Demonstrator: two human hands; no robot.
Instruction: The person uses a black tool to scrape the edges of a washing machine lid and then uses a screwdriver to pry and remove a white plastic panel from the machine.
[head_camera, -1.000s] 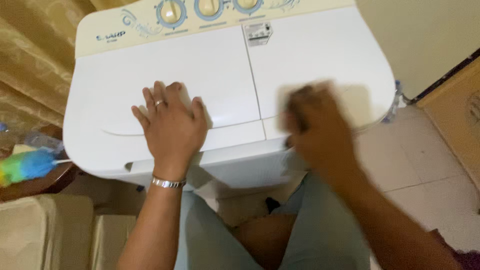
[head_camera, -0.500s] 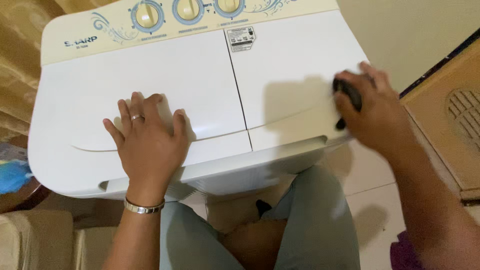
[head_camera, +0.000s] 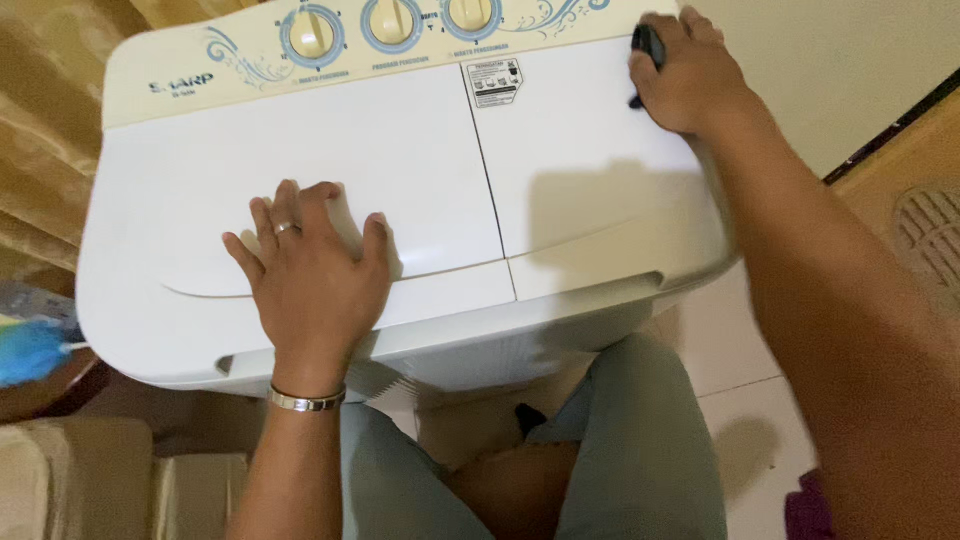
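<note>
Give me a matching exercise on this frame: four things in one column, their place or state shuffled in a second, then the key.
Things:
1. left hand
2. right hand
3. feather duster
4. three dials

Places or states:
A. blue, at the left edge of the picture, beside the machine
B. in a row on the cream control panel at the back
C. flat, palm down on the larger left lid
D. closed around a small dark object at the far corner of the right lid

Pairs: 1-C, 2-D, 3-A, 4-B
</note>
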